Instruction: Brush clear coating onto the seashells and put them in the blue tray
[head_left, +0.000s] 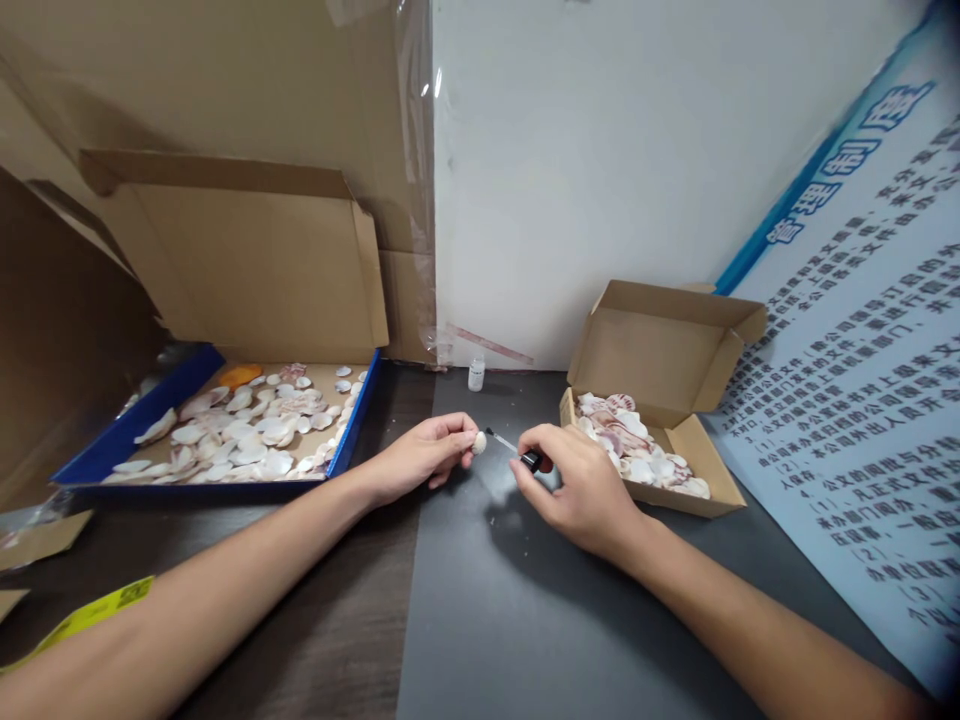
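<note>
Between thumb and fingers, my left hand (431, 453) pinches a small pale seashell (480, 442) above the dark tabletop. My right hand (581, 487) grips the black cap of a small brush applicator (531, 460). Its thin clear stem and dark tip point left at the shell, with a narrow gap between tip and shell. A small clear bottle with a white label (476, 374) stands upright behind my hands, near the wall. Loose shells (262, 425) lie spread in the box at left, and more shells (637, 445) fill the box at right.
A blue-edged cardboard box (349, 425) with raised lid stands at left. A smaller brown box (724, 480), lid up, is close behind my right hand. The white wall (570, 180) bounds the back, and a printed poster (862, 330) leans along the right. A yellow label (90, 620) lies lower left.
</note>
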